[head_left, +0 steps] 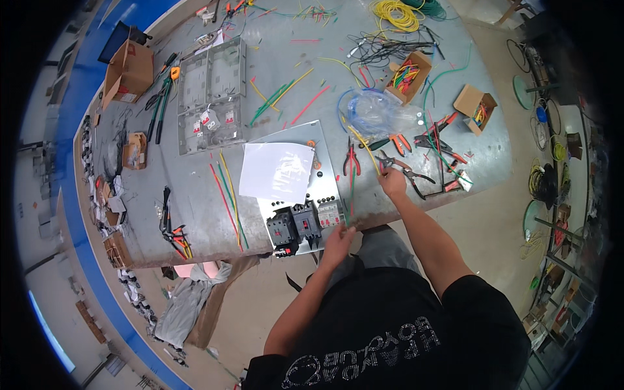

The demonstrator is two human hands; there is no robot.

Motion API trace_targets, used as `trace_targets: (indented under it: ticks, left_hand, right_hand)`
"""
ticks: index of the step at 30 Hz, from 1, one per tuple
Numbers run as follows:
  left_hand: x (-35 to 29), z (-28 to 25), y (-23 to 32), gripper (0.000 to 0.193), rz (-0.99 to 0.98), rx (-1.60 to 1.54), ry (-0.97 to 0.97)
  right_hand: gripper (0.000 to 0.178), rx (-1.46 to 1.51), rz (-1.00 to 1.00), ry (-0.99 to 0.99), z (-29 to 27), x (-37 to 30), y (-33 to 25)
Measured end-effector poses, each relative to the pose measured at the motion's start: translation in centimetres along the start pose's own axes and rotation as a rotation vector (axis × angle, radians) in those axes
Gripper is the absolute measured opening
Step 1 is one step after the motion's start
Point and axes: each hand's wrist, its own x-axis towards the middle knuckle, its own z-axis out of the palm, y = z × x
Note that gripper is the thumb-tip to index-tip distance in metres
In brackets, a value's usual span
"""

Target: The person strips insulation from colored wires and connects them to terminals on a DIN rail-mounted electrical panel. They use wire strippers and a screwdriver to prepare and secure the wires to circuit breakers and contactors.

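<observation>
Fingers (385,177) of the right hand (394,185) are pinched around one end of a yellow wire (366,149), held slanting above the desk (140,208) beside red-handled pliers (347,163). Near the breakers (306,222) on the metal plate (322,188), the left hand (339,244) is placed at the lower end of a green wire (353,192); whether that wire is gripped cannot be told.

A grey table (153,211) stands on a pale floor (487,227), which shows broadly at right. A blue band (83,250) curves along the left, a bright strip (51,335) glowing beyond it; clutter (541,181) lines the right edge.
</observation>
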Motion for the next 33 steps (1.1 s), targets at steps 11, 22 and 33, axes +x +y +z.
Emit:
trace_targets:
  ticks: [11,22,33]
  left_hand:
    - [-3.1,1.0,-1.8,0.042,-0.137,-0.177,0.027]
    - [-1.8,-1.3,10.7,0.025,0.143,-0.251,0.011]
    - [-9.1,-4.9,11.5,0.025,0.198,-0.545,-0.027]
  right_hand:
    - [0.019,-0.191,-0.16,-0.165,2.9,6.0,0.4]
    - [0.016,1.104,0.003,-0.815,-8.5,-9.9,-10.7]
    - [0.016,1.018,-0.243,-0.701,-13.3,-17.5,-17.9]
